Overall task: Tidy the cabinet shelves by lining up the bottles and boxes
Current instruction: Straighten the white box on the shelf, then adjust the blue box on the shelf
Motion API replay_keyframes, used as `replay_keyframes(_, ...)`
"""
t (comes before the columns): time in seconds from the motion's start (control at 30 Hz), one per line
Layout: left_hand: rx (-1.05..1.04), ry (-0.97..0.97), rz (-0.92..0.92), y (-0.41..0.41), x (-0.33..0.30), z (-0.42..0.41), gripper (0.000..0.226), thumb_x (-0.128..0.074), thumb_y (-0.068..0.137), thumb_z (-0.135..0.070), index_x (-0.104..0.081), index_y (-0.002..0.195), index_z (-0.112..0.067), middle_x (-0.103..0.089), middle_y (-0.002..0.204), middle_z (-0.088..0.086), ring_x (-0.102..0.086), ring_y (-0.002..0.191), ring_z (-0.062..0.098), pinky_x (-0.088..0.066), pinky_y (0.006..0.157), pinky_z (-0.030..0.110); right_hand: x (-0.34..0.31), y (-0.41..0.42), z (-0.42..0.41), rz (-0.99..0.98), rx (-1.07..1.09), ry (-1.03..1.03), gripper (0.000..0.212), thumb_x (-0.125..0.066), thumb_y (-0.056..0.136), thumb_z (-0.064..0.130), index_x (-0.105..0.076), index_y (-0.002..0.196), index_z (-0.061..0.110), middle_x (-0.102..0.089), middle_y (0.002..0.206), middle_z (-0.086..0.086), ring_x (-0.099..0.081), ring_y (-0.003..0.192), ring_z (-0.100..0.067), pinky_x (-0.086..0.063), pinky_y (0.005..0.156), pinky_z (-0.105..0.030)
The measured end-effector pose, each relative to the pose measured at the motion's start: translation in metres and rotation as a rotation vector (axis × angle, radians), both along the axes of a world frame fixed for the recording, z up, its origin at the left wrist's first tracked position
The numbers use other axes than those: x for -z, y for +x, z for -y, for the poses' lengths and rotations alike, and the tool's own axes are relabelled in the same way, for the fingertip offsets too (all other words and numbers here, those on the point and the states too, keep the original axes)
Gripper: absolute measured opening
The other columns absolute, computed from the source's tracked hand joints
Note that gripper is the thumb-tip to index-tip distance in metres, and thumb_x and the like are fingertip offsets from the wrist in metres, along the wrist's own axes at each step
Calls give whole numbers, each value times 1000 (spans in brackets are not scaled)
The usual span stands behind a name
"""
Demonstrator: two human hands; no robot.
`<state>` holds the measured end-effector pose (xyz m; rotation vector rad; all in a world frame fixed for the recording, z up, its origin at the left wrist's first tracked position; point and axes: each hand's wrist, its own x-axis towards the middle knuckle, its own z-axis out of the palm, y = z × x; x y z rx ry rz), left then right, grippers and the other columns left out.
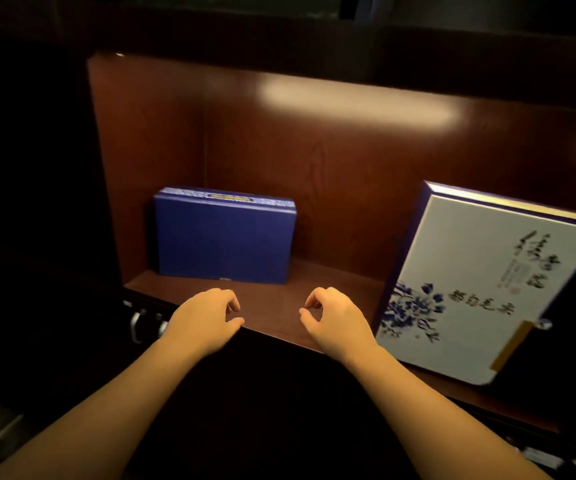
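I am looking down into a lit wooden cabinet shelf (272,306) where 2 boxes stand and no bottles show. The blue box (224,237) stands upright at the far left, close to the back panel and looking roughly square to it; I judge that one placed, or near enough. The white box with blue flowers (480,289) stands at the near right, tipped and turned at an angle, its lower edge close to the shelf's front lip, well apart from the blue box; by my reading it is the piece left to line up. Both hands hover empty over the front edge between the 2 boxes: the left hand (203,320) has its fingers loosely curled, thumb tip near the forefinger with nothing between them, and the right hand (335,320) mirrors it, fingers curled inward, pinching nothing, just left of the white box and not touching it. I would put the task partway on this shelf at best. The white box's right side is cut off by the frame and blurred, so I cannot tell what it leans on. The cabinet around this shelf is too dark to read; faint metal handles (137,323) glint at the lower left, and any other shelves are out of sight.
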<state>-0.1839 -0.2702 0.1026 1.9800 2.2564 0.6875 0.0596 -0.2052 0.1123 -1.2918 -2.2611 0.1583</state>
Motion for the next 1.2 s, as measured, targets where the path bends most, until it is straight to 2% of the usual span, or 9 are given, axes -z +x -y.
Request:
replay_keyframes(0.1, -90, 59, -74, -28, -21, -15, 19, -70, 87, -40, -54, 80, -36, -55, 84, -17, -55, 72, 4, -46, 64, 22, -17, -31, -21, 23, -66, 34, 13, -60, 89, 45, -55, 92, 34, -57, 92, 12, -54, 88, -9, -49, 74, -27)
replay_keyframes(0.2, -116, 156, -144, -55, -43, -41, 22, -71, 84, -42, -51, 79, -33, -55, 84, -15, -54, 73, 6, -43, 62, 24, -38, -59, -55, 62, -98, 59, 20, -61, 89, 48, -57, 99, 32, -56, 95, 12, -54, 89, -9, -53, 75, -30)
replay_keyframes(0.37, -157, 218, -378, -88, -72, -94, 34, -66, 85, -52, -55, 106, -27, -58, 101, -6, -55, 96, 18, -49, 77, 35, -70, -95, -124, 147, -100, 137, 33, -62, 88, 49, -58, 112, 27, -61, 114, 3, -58, 104, -19, -53, 85, -38)
replay_keyframes(0.63, -276, 13, -536, -131, -105, -194, 73, -65, 84, -55, -36, 142, -22, -47, 136, 6, -47, 123, 28, -47, 93, 48, -118, -156, -248, 384, -149, 149, 71, -63, 82, 65, -45, 139, 27, -49, 137, -3, -45, 125, -24, -47, 96, -46)
replay_keyframes(0.77, -310, -72, -489, -151, -107, -221, 94, -64, 78, -68, -24, 152, -25, -36, 147, 8, -37, 132, 33, -45, 96, 58, -132, -181, -295, 496, -204, 38, 97, -64, 72, 79, -33, 150, 31, -39, 151, -4, -40, 134, -28, -40, 106, -53)
replay_keyframes(0.9, -308, -204, -481, -167, -99, -230, 104, -51, 78, -80, -6, 157, -31, -16, 162, 10, -17, 145, 40, -31, 104, 69, -129, -196, -323, 516, -296, -152, 116, -64, 59, 89, -24, 154, 36, -33, 155, -3, -39, 136, -30, -32, 112, -57)
replay_keyframes(0.97, -299, -274, -461, -176, -95, -232, 100, -39, 81, -84, 1, 158, -34, -6, 165, 8, -6, 148, 41, -23, 107, 72, -125, -200, -331, 453, -344, -287, 119, -67, 54, 89, -26, 153, 36, -41, 146, -3, -48, 125, -25, -40, 107, -52)
replay_keyframes(1.03, -294, -310, -404, -183, -90, -235, 93, -28, 83, -85, 4, 157, -37, -1, 166, 7, 1, 149, 41, -18, 109, 73, -119, -202, -333, 423, -352, -306, 117, -67, 54, 89, -29, 151, 35, -44, 137, -1, -51, 116, -21, -46, 102, -47)
replay_keyframes(1.2, -294, -219, -331, -193, -72, -243, 79, -13, 88, -80, 2, 155, -43, -2, 166, 4, 8, 149, 39, -12, 110, 74, -109, -202, -332, 422, -294, -231, 117, -56, 53, 96, -27, 152, 40, -44, 142, 0, -49, 119, -22, -42, 102, -47)
